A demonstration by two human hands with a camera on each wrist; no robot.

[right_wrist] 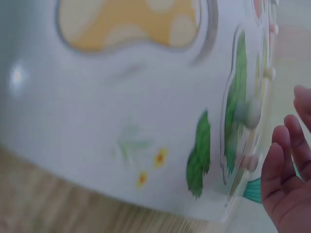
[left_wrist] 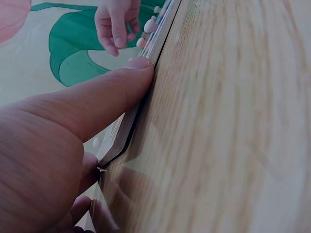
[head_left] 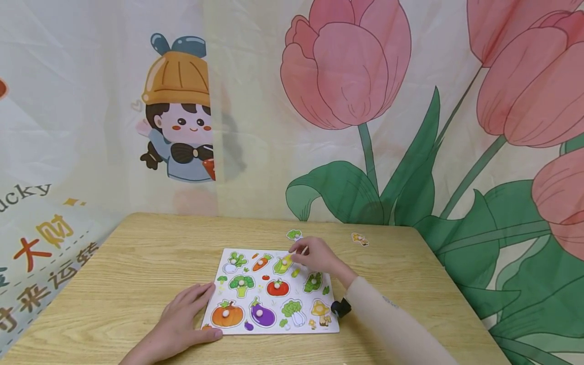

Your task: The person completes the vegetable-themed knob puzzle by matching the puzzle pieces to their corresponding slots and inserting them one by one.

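A white vegetable puzzle board (head_left: 269, 328) lies on the table, with knobbed pieces such as a pumpkin (head_left: 227, 315), an eggplant (head_left: 262, 314) and a tomato (head_left: 278, 288). My left hand (head_left: 175, 317) rests against its near left corner, the thumb on the front edge and the fingers along the left side. Over the back right part hovers my right hand (head_left: 319, 255), fingertips close to the corn piece (head_left: 281, 264). In the right wrist view its loosely bent fingers (right_wrist: 273, 165) hold nothing. The cabbage and mushroom pictures at the front right show no knobs.
Behind the board lie a loose cabbage piece (head_left: 294, 234) and a loose mushroom piece (head_left: 360, 239). A small black object (head_left: 340, 307) shows at the right wrist by the board's right edge. A printed curtain (head_left: 255, 126) hangs behind the wooden table (head_left: 150, 253).
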